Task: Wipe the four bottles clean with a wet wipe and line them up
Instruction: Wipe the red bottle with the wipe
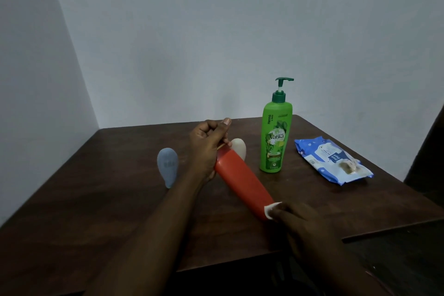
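My left hand (206, 146) grips the far end of an orange-red bottle (240, 178) and holds it tilted above the dark wooden table (96, 187). My right hand (295, 218) pinches a white wet wipe (271, 209) against the bottle's near end. A tall green pump bottle (275, 137) stands upright to the right of the orange one. Left of my left hand stands a small pale blue bottle (167, 166). A cream-white bottle (239, 148) shows partly behind the orange bottle.
A blue and white pack of wet wipes (331, 160) lies on the table at the right, its flap open. The table sits in a corner between grey walls (216, 31). Its front edge steps back at the right, near my right forearm.
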